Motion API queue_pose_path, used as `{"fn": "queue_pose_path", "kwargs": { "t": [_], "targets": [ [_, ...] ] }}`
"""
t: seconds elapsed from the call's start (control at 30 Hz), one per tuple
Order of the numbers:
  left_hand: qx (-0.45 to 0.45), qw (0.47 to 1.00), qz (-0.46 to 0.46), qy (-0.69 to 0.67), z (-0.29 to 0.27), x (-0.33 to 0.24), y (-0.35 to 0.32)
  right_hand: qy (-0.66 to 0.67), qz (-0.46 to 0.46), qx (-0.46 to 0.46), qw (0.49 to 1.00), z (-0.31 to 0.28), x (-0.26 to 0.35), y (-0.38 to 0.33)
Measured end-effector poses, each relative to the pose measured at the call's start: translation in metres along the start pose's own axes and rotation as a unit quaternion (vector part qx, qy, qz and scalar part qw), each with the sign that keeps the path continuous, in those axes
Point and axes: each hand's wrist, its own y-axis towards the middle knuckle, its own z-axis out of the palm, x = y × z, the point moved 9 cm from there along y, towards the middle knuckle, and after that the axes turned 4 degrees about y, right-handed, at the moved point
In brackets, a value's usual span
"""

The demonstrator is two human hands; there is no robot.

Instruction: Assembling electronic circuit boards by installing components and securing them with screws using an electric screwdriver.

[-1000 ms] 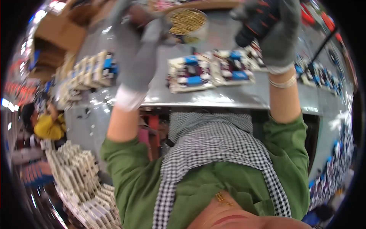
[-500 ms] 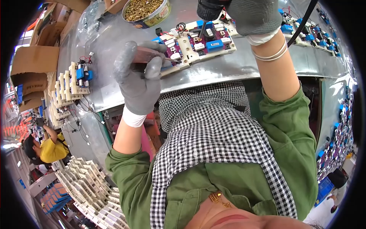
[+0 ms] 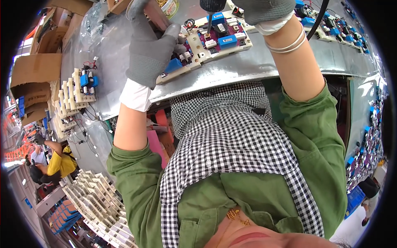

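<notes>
My left hand, in a grey work glove, is closed around a reddish-brown flat-handled tool; its lower end is hidden by the fingers. Beside that hand lies a cream plastic frame carrying purple circuit boards with blue and white components. My right hand, also gloved, is at the top edge, its fingers partly cut off. It grips an electric screwdriver, whose black nose points down. The screwdriver's bit reaches the board next to a round black component.
A round tub of small brass-coloured screws stands behind my left hand. More boards in frames line the right, with a black cable before them. Frames and cardboard boxes sit left. A person in yellow works farther off.
My left hand has moved up and away from the board's near edge, towards the tub, with the brown tool. The screwdriver bit remains on the board. The whole view has shifted slightly.
</notes>
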Motion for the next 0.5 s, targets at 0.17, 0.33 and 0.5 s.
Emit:
{"fn": "queue_pose_path", "kwargs": {
  "t": [0.17,0.33,0.5],
  "targets": [
    [-0.085,0.961,0.251,0.078,-0.004,-0.016,-0.059,0.001,-0.001,-0.003,1.0,-0.003,0.01,-0.002],
    [-0.085,0.986,0.139,0.043,0.0,-0.014,-0.041,-0.011,-0.016,0.003,1.0,-0.012,0.008,-0.001],
    [0.017,0.999,0.023,-0.025,0.001,0.002,-0.008,0.003,-0.003,0.009,1.0,-0.01,0.005,-0.003]
  ]
}}
